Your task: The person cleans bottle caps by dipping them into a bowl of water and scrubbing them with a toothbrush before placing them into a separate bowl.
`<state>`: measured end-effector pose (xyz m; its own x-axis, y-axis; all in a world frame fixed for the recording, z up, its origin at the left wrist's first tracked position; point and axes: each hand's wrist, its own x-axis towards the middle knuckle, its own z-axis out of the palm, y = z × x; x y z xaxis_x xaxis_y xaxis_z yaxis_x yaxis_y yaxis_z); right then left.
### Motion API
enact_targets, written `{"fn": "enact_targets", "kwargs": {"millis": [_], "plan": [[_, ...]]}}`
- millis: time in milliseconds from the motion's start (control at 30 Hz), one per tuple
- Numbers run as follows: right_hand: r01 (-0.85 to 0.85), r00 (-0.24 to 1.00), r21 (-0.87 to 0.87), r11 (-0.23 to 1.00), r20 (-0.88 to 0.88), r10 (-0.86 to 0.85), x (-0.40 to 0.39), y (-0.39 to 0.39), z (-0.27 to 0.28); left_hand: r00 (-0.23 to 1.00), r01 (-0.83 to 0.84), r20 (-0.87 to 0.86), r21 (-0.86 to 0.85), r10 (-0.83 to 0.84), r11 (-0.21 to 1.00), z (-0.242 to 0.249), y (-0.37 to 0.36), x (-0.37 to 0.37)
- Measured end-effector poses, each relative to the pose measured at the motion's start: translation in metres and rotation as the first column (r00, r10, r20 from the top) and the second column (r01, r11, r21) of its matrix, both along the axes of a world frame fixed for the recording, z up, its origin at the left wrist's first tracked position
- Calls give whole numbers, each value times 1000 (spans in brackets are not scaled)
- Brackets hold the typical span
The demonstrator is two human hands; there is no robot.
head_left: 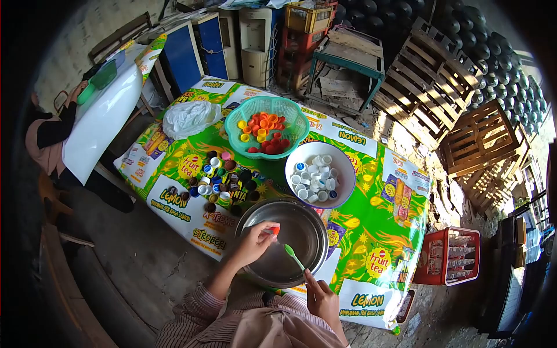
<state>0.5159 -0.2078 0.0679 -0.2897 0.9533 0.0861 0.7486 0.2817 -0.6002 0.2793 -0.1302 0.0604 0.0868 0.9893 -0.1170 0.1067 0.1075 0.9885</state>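
Over the left part of a metal bowl (248, 219), my left hand (257, 240) pinches a small red cap (275, 231). My right hand (321, 297), at the bowl's lower right edge, grips the handle of a green-headed brush (293, 256), whose head is over the bowl. Behind the bowl, a white bowl (348, 184) holds white caps (316, 178). A turquoise basket (234, 124) further back contains red, orange and yellow caps (264, 129). Loose caps of mixed colours (219, 180) lie on the table to the left.
A plastic bag (190, 119) lies on the patterned table (377, 232) at the back left. Another person (55, 130) is at a white table (104, 119) on the left. A red crate (447, 256) stands right of the table, with wooden pallets (426, 81) behind.
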Motion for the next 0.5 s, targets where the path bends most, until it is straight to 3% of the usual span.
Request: {"fn": "enact_targets", "kwargs": {"millis": [100,233,300,333,367,400,433,500], "plan": [[12,999,21,1000,-42,-12,1,2,-4,989,-69,132,1,68,998,6,63,-26],[5,1000,54,999,12,-6,8,4,-3,985,-163,-18,184,169,969,29,171,-59],[4,1000,46,999,29,-5,9,2,-1,931,-364,77,220,356,905,32,212,-62],[7,1000,46,999,29,-8,9,0,-1,885,-333,-216,327,413,885,12,230,-78],[-1,1000,66,998,21,0,10,0,0,747,-270,-475,421,464,866,-5,241,-93],[-9,1000,87,996,12,8,11,1,0,815,-291,-385,374,433,881,11,229,-90],[-6,1000,88,996,10,5,12,3,-1,876,-341,-174,439,451,831,8,224,-91],[16,1000,48,999,-5,-15,11,-2,-5,855,-474,-1,410,519,780,7,193,-94]]}}
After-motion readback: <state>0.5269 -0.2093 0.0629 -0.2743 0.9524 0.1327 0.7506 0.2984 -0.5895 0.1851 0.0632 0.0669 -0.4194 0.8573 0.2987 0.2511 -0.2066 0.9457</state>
